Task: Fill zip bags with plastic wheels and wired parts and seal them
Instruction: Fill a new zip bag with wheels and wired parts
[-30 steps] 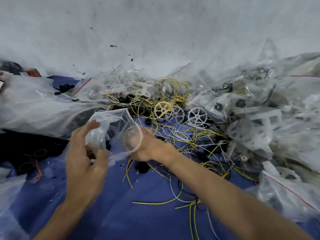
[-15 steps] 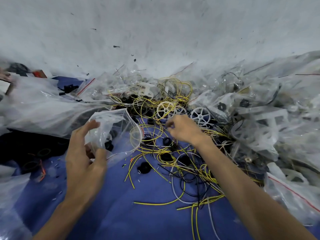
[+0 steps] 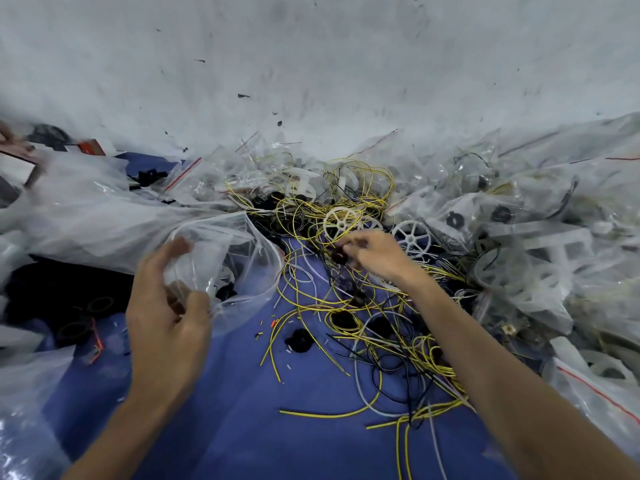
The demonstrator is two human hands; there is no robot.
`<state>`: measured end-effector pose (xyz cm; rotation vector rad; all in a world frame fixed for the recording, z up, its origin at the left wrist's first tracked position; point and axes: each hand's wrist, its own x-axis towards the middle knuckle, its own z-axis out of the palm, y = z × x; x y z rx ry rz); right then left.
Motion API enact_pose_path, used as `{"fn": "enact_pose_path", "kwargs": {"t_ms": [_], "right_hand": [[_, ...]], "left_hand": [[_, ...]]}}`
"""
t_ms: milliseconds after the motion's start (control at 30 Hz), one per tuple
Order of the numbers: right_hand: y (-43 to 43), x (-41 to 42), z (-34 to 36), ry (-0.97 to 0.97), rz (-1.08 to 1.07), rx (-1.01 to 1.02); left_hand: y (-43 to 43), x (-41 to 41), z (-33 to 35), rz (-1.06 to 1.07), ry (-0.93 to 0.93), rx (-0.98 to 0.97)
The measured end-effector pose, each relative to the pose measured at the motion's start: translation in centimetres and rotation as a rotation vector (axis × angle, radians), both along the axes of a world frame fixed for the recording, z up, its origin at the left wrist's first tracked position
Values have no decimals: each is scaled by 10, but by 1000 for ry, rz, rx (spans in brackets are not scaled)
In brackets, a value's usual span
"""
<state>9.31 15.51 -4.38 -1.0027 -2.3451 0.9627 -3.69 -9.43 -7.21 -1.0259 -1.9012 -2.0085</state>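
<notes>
So the left grip (image 3: 166, 317) is pinching the rim of a clear bag (image 3: 239, 261), holding it open just left of the right grip (image 3: 377, 252). That one's clenched on a small black wired part (image 3: 339, 256), with tangled yellow wires (image 3: 363, 323) sprawled below it on the blue cloth (image 3: 242, 410). Two white wheels (image 3: 411, 238) sit just past it.

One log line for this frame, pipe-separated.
left hand holds zip bag open | right hand pinches black wired part | white wheel loose nearby | bag unsealed
</notes>
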Motion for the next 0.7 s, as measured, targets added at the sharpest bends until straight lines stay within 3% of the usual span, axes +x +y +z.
{"fn": "enact_pose_path", "kwargs": {"t_ms": [133,267,300,400,433,533,633,700], "right_hand": [[9,9,-4,-19,-131,44],[6,14,3,38,-156,-183],[2,13,3,51,-185,-87],[-21,5,-3,91,-360,460],[-28,0,-3,77,-317,496],[-28,-7,1,-15,-84,289],[-7,15,8,67,-225,176],[6,32,3,-212,-186,196]], "left_hand": [[0,3,0,-7,21,8],[-2,5,4,-34,-18,-15],[-2,5,5,-39,-24,-30],[-1,5,6,-46,-32,-49],[-1,6,5,-43,-32,-50],[-1,6,3,-26,-17,-49],[-2,6,2,-27,11,-33],[0,4,2,-19,34,-28]]}}
